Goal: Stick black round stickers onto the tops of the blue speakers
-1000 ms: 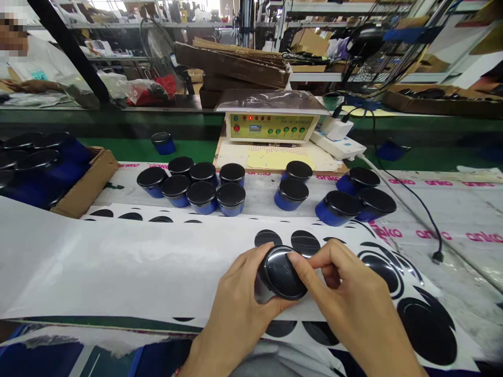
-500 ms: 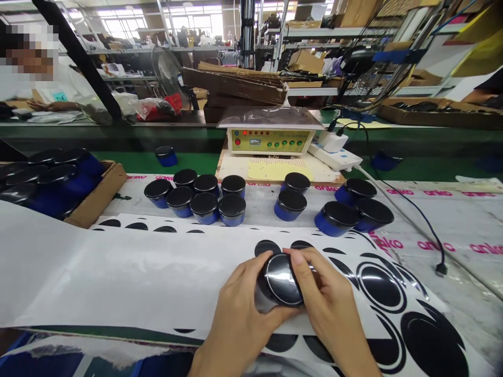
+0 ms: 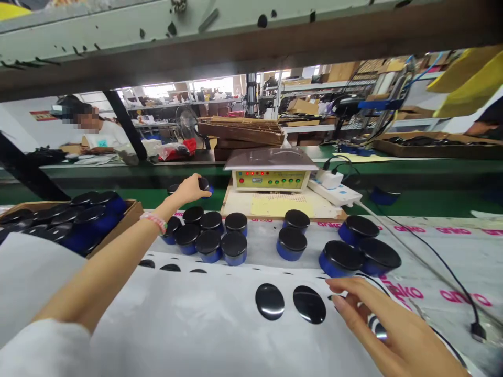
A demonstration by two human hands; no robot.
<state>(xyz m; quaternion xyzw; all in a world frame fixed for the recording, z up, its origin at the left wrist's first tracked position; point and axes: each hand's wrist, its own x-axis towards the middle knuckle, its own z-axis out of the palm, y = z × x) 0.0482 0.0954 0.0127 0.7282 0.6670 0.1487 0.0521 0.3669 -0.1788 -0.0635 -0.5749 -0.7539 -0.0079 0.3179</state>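
The fingers of the left hand (image 3: 189,190) curl over a small, deep-blue round jar with a flat black lid (image 3: 204,184), at the end of a fully stretched arm. The jar is on the green strip beyond the tabletop (image 3: 416,262). The hand hides most of it, so I cannot tell whether the fingers grip it or only touch it. The fingers of the right hand (image 3: 383,335) are spread and loosely open, holding nothing, just beside two glossy black oval stickers (image 3: 309,305) on a white backing sheet (image 3: 196,314).

At this reach, a fingertip hold on a smooth lid could let the jar slip or topple. The left forearm passes close above a tight cluster of matching blue jars (image 3: 233,248), so a low pull back could knock them against each other. Right fingertips dragging across the sheet could scuff the shiny stickers or shift them. A thin black cable (image 3: 451,277) lies on the tabletop to the right, where a sleeve or wrist could catch it. More jars sit in a cardboard tray (image 3: 133,212) at the left.
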